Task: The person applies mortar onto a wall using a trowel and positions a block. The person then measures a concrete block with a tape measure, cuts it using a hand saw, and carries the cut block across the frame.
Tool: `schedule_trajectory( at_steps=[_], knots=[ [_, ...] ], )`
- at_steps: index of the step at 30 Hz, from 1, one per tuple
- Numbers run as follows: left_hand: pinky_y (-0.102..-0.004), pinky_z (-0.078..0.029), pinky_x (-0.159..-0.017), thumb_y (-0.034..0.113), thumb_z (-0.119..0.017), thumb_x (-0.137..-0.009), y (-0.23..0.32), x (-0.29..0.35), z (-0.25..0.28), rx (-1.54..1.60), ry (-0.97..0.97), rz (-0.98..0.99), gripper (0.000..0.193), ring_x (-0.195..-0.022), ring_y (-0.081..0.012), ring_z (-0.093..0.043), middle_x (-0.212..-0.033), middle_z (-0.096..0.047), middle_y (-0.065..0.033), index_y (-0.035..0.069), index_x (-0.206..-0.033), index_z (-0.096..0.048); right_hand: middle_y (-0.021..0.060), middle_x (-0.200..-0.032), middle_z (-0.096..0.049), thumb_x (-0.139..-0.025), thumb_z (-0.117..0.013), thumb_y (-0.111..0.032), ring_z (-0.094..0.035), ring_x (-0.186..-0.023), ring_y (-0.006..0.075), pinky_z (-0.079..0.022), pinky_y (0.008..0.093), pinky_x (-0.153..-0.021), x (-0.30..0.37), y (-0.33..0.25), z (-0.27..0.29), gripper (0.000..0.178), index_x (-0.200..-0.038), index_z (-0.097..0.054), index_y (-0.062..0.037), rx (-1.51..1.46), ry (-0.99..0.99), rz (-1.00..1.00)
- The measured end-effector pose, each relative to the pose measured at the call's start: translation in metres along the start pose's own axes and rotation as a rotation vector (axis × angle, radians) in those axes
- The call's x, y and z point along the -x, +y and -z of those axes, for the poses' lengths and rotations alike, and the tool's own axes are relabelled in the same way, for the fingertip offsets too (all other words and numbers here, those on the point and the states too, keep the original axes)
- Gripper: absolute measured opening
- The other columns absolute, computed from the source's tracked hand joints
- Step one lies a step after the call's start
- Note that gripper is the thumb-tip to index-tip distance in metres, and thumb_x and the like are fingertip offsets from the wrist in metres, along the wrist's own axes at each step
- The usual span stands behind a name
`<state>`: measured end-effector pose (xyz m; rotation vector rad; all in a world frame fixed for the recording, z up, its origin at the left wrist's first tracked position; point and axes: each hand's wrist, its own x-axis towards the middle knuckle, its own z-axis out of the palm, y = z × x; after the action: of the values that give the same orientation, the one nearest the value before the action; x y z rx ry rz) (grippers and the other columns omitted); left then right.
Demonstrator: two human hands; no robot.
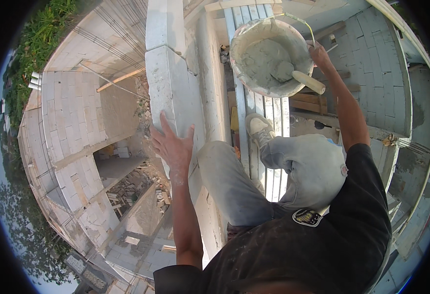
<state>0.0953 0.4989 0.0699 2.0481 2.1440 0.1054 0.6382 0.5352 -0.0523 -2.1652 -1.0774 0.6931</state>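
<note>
My left hand (173, 149) rests with its fingers spread on the top of a pale block wall (178, 88). At the far right my right hand (319, 55) is closed on the thin bail handle (300, 22) of a mortar-caked bucket (239, 61), at the bucket's right side. Grey wet mortar (261, 55) lies inside it. A trowel (308, 82) leans in the bucket, its blade partly smeared with mortar and its pale handle sticking out over the near rim.
Slatted metal planking (269, 181) runs below the bucket, with my shoe (260, 128) on it. To the left, beyond the wall, is a deep drop to rubble (144, 115) and lower block walls (73, 108). Thin steel bars (112, 34) cross at the upper left. Another block wall (376, 63) stands at the right.
</note>
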Motion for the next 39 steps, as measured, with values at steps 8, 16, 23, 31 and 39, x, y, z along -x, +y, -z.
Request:
schedule_trajectory(
  at_steps=[8,16,23,31,39],
  knots=[
    [-0.0605,-0.033,-0.1,0.017,-0.068,-0.088,0.006,-0.034,-0.007,0.006,0.022,-0.021,0.076,-0.127,-0.0476,-0.037,-0.144,-0.025,-0.0309,0.035,-0.151,-0.03,0.0208,-0.105,-0.068,-0.092,-0.054,-0.025,-0.065,-0.1,0.0373,-0.05,0.0419,-0.088,0.006,-0.013,-0.002,0.033,-0.119,-0.063,-0.0084,-0.02,-0.04,-0.068],
    [-0.0605,-0.033,-0.1,0.017,-0.068,-0.089,0.006,-0.03,-0.008,0.039,0.031,-0.035,0.073,-0.127,-0.0469,-0.036,-0.146,-0.024,-0.028,0.034,-0.151,-0.033,0.0205,-0.098,-0.068,-0.093,-0.053,-0.024,-0.067,-0.092,0.0347,-0.053,0.041,-0.081,0.009,-0.011,0.0,0.031,-0.118,-0.062,-0.0077,-0.017,-0.004,-0.011],
    [-0.0604,-0.035,-0.099,0.019,-0.067,-0.089,0.0,-0.029,-0.01,0.015,0.052,-0.056,0.072,-0.126,-0.0476,-0.037,-0.145,-0.024,-0.0292,0.034,-0.151,-0.033,0.0193,-0.095,-0.069,-0.094,-0.053,-0.024,-0.068,-0.087,0.0324,-0.054,0.0414,-0.077,0.014,-0.025,-0.002,0.031,-0.119,-0.062,-0.0084,-0.097,-0.058,-0.138],
    [-0.0581,-0.035,-0.102,0.024,-0.067,-0.09,0.01,-0.034,0.001,-0.005,0.005,-0.074,0.07,-0.127,-0.0502,-0.037,-0.143,-0.028,-0.0317,0.028,-0.151,-0.033,0.0188,-0.092,-0.068,-0.094,-0.052,-0.022,-0.069,-0.08,0.0302,-0.057,0.0388,-0.067,0.006,-0.013,0.001,0.03,-0.119,-0.062,-0.0088,-0.035,-0.028,-0.049],
    [-0.0524,-0.034,-0.108,0.032,-0.061,-0.094,-0.037,0.006,0.011,0.384,-0.023,-0.137,0.069,-0.134,-0.0445,-0.035,-0.145,-0.034,-0.028,0.006,-0.15,-0.03,0.0193,-0.093,-0.068,-0.094,-0.052,-0.022,-0.068,-0.082,0.0295,-0.056,0.0399,-0.071,0.011,-0.017,0.006,0.029,-0.116,-0.063,-0.0076,-0.046,-0.011,-0.058]
  ],
)
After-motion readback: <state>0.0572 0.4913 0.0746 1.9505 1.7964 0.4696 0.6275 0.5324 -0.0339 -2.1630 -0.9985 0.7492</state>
